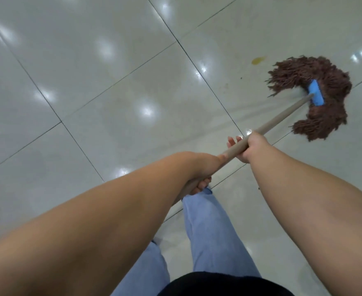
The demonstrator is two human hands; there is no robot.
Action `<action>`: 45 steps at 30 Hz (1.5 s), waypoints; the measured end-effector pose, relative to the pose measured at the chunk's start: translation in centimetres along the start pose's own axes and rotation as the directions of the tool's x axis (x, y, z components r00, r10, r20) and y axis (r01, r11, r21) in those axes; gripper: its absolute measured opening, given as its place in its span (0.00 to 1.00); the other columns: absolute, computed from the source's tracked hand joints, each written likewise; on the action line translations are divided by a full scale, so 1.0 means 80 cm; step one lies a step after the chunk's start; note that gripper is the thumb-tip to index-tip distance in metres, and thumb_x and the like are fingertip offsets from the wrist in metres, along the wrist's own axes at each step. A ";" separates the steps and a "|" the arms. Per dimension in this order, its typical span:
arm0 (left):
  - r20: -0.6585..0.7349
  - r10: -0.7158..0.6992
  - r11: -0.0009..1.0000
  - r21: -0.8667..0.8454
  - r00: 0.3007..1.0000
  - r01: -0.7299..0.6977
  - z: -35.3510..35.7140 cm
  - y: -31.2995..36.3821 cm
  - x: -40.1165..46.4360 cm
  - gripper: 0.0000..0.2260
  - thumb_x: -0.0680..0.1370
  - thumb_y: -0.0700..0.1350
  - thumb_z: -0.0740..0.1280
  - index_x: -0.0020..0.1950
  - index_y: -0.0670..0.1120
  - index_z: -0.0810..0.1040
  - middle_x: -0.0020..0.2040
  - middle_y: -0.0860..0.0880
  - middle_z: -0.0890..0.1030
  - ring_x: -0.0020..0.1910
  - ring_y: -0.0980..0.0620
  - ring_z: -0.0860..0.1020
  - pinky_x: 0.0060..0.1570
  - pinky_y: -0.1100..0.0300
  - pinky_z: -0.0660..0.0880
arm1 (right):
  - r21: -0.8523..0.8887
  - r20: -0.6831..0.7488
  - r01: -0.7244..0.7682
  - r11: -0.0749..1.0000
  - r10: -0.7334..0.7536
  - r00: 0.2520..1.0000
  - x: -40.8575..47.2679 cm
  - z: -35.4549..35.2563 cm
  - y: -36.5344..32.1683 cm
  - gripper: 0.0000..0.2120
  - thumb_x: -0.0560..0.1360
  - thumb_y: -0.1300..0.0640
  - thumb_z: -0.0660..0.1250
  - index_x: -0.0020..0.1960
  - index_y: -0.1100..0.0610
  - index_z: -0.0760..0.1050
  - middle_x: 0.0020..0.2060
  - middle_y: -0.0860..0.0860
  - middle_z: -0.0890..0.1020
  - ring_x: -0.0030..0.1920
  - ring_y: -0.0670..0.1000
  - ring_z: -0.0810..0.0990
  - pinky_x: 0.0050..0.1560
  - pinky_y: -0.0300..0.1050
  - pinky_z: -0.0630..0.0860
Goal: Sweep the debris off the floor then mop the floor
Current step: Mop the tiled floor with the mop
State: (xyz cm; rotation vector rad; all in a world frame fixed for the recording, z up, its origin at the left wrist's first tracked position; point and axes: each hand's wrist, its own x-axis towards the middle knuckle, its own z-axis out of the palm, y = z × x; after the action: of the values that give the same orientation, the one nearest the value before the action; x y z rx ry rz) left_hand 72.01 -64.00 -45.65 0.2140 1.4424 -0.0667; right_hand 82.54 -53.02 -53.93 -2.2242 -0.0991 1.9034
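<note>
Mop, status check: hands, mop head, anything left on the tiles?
Left hand and right hand grip the mop handle. Brown mop head flat on floor. Yellow spot just beyond it.

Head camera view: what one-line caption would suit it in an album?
Both hands grip a mop on the tiled floor beside a yellow stain.

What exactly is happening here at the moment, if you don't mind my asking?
A person is mopping a tiled floor. Both hands grip the mop handle: the right hand further down the pole, the left hand nearer the body. The brown mop head lies spread on the tiles, just beside a small yellowish stain it has not yet covered.
</note>
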 end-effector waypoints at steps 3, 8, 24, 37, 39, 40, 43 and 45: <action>-0.039 0.047 0.999 0.001 0.998 -0.047 -0.016 -0.049 -0.024 0.35 0.50 0.75 0.55 0.38 0.45 0.67 0.17 0.52 0.63 0.14 0.55 0.60 0.20 0.71 0.62 | -0.015 0.018 0.025 1.000 -0.024 1.000 -0.020 0.021 0.049 0.18 0.81 0.46 0.53 0.48 0.63 0.65 0.39 0.53 0.74 0.28 0.54 0.79 0.28 0.48 0.77; -0.078 0.010 1.000 0.030 0.997 -0.007 -0.051 -0.218 -0.063 0.26 0.71 0.70 0.53 0.36 0.46 0.64 0.13 0.53 0.62 0.11 0.57 0.59 0.19 0.74 0.62 | -0.038 0.086 0.023 0.999 -0.019 0.996 -0.074 0.067 0.206 0.15 0.82 0.50 0.50 0.53 0.63 0.64 0.36 0.56 0.73 0.28 0.52 0.77 0.18 0.43 0.75; -0.071 -0.430 0.903 -0.043 0.900 0.428 -0.123 -0.735 -0.267 0.30 0.67 0.75 0.54 0.34 0.46 0.63 0.21 0.51 0.65 0.16 0.52 0.61 0.22 0.71 0.61 | -0.065 0.096 -0.217 0.974 0.223 0.970 -0.327 0.188 0.712 0.23 0.81 0.45 0.51 0.37 0.62 0.62 0.27 0.56 0.74 0.24 0.52 0.71 0.24 0.40 0.70; -0.130 -0.422 0.905 0.006 0.897 0.426 -0.084 -0.586 -0.241 0.31 0.69 0.74 0.53 0.38 0.44 0.65 0.18 0.49 0.65 0.14 0.52 0.62 0.21 0.70 0.65 | 0.020 0.003 -0.129 0.991 0.129 0.992 -0.273 0.143 0.592 0.22 0.81 0.49 0.51 0.36 0.63 0.66 0.25 0.53 0.74 0.21 0.51 0.73 0.25 0.36 0.68; -0.123 -0.375 0.925 0.011 0.919 0.379 -0.063 -0.537 -0.216 0.31 0.69 0.74 0.53 0.38 0.44 0.65 0.17 0.50 0.65 0.14 0.52 0.62 0.21 0.70 0.64 | 0.033 -0.025 -0.092 0.995 0.093 0.995 -0.248 0.119 0.544 0.21 0.81 0.49 0.52 0.36 0.63 0.66 0.25 0.53 0.74 0.22 0.51 0.73 0.25 0.36 0.69; -0.114 -0.350 0.935 0.008 0.930 0.353 -0.050 -0.510 -0.202 0.31 0.69 0.74 0.53 0.39 0.44 0.65 0.17 0.50 0.65 0.14 0.52 0.62 0.22 0.70 0.64 | 0.040 -0.044 -0.073 0.997 0.075 0.996 -0.233 0.105 0.518 0.21 0.81 0.50 0.52 0.35 0.63 0.66 0.26 0.54 0.74 0.23 0.51 0.73 0.26 0.37 0.70; -0.067 -0.254 0.967 0.010 0.965 0.255 -0.010 -0.417 -0.165 0.34 0.63 0.76 0.54 0.40 0.44 0.65 0.16 0.50 0.63 0.14 0.52 0.61 0.22 0.71 0.64 | 0.077 -0.079 -0.036 0.996 0.042 0.996 -0.190 0.060 0.432 0.21 0.81 0.52 0.54 0.35 0.64 0.65 0.28 0.55 0.74 0.26 0.52 0.73 0.27 0.40 0.71; -0.059 -0.193 0.981 0.009 0.979 0.194 0.012 -0.353 -0.143 0.38 0.48 0.76 0.54 0.40 0.45 0.65 0.16 0.51 0.63 0.14 0.52 0.60 0.23 0.71 0.63 | 0.091 -0.068 -0.024 0.996 0.031 0.997 -0.160 0.033 0.373 0.19 0.81 0.52 0.54 0.39 0.65 0.67 0.28 0.55 0.74 0.26 0.52 0.73 0.26 0.41 0.71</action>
State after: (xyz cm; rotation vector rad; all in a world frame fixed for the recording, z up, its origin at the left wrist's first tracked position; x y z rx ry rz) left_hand 66.53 -92.79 -37.26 0.0880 1.5175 -0.2319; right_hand 75.30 -84.19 -47.99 -2.2405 0.0277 1.8043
